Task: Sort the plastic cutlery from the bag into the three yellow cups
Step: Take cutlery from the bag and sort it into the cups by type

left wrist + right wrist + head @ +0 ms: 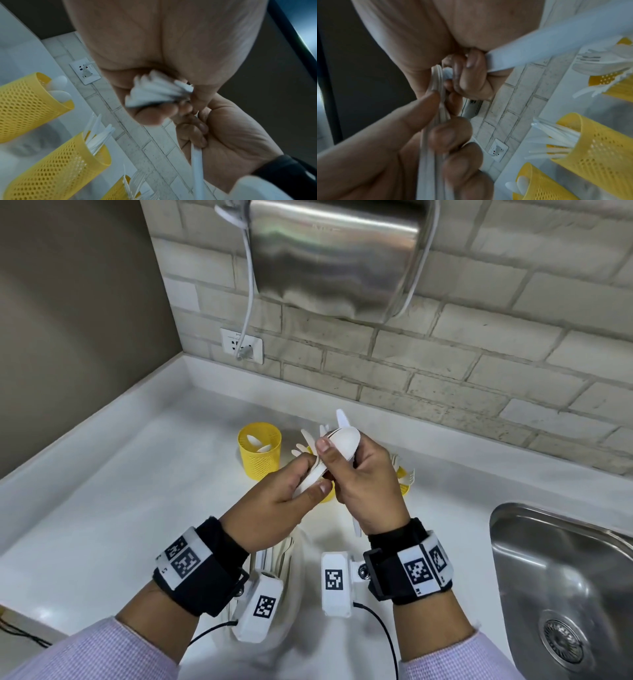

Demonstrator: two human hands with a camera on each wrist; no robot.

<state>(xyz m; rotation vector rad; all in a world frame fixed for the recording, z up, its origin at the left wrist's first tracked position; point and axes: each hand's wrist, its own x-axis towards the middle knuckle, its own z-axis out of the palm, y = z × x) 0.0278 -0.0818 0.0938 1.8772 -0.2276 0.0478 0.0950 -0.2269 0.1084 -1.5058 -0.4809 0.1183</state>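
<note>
Nearest to us, two forearms in lilac knitted sleeves reach forward, each wrist wrapped in a black band carrying a white marker-printed camera block. Under the wrists on the white tabletop lies a clear plastic bag with white cutlery handles showing inside it. Just beyond, we see the left hand and right hand meeting above the tabletop. The left fingers are curled tight round the handles of a bundle of white plastic spoons, and the right fingers are clamped on the same bundle nearer the bowls. Behind the hands stand three yellow perforated plastic cups: the left cup holds spoons, the middle cup knives, the right cup forks. To the right is a steel sink; farthest back, a pale brick wall.
</note>
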